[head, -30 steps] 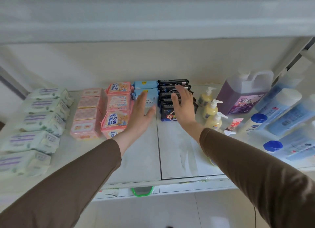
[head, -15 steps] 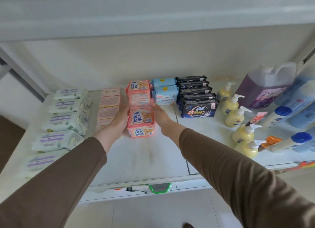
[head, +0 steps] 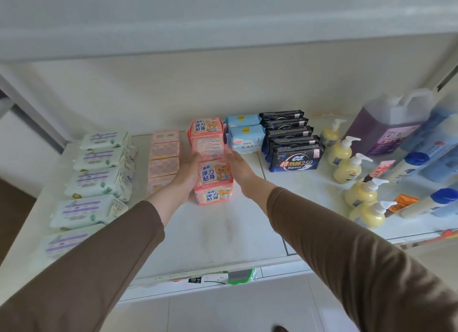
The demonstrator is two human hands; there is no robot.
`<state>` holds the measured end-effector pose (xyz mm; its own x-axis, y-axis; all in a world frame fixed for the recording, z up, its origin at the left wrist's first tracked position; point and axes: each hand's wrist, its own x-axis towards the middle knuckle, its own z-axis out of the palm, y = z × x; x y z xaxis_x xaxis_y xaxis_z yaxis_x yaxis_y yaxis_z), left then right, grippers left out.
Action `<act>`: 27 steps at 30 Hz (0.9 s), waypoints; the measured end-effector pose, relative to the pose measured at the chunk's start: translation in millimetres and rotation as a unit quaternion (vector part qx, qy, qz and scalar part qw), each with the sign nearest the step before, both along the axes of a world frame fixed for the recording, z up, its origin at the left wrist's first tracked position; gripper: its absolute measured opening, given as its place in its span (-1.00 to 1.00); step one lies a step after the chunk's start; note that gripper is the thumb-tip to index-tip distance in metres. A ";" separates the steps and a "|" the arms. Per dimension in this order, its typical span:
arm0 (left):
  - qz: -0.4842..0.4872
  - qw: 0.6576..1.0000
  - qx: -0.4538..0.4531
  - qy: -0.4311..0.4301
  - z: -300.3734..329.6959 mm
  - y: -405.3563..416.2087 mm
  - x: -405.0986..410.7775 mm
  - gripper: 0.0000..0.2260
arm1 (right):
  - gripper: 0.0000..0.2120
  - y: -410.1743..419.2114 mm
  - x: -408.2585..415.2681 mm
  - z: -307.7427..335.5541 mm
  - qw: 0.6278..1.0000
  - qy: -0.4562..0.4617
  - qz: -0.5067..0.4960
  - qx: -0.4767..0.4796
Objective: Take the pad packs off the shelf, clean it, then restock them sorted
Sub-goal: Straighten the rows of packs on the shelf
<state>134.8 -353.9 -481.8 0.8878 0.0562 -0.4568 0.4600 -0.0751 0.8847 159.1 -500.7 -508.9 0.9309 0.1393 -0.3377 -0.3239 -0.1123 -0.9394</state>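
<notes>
Both hands bracketing the row of soft coral-pink plastic pad packs [head: 210, 158] at mid-shelf: left hand [head: 186, 176] flat against its left face, right hand [head: 238, 169] flat against its right, fingers straight, a squeezing grip rather than a curled one. Row standing on the white laminate shelf [head: 218, 232], just right of the pale pink patterned packs [head: 163, 158], just left of the light blue film-wrapped packs [head: 244, 135] and black night-pad packs [head: 293, 143]. Likely light, squashy, slick film; firm even side pressure low on the end packs probably needed, or middle ones slip out. Yellow pump-top soap bottles [head: 347, 168] farther right.
</notes>
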 end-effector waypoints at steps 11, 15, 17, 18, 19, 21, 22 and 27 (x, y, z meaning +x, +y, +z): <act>-0.002 0.990 0.122 -0.065 -43.0 34.9 111.3 -0.14 | -0.61 18.9 41.7 32.1 0.998 -0.051 -0.039 -0.020; -0.009 0.994 0.099 -0.035 -48.4 32.6 114.6 -0.21 | -0.32 33.9 74.2 11.1 0.999 -0.021 -0.041 -0.017; -0.028 0.997 0.072 -0.023 -29.3 25.2 98.0 -0.36 | -0.21 36.1 121.9 -45.9 0.999 -0.006 -0.045 -0.011; -0.034 0.997 0.062 -0.019 -23.6 23.7 93.2 -0.40 | -0.16 37.4 119.1 -43.5 0.999 0.001 -0.039 -0.030; -0.035 0.998 0.051 -0.016 -18.2 22.8 89.9 -0.41 | -0.16 38.7 115.8 -38.9 0.999 0.004 -0.043 -0.019; -0.037 0.998 0.043 -0.023 -11.5 22.0 85.9 -0.44 | -0.35 39.6 108.1 -30.1 0.998 0.004 -0.060 -0.004; -0.041 0.998 0.045 -0.032 -5.3 21.0 81.7 -0.46 | -0.43 41.4 87.6 -3.9 0.998 0.006 -0.066 -0.016; -0.035 0.993 0.089 -0.066 16.1 36.8 61.0 -0.32 | -0.58 37.2 48.9 41.4 0.992 -0.080 -0.074 -0.068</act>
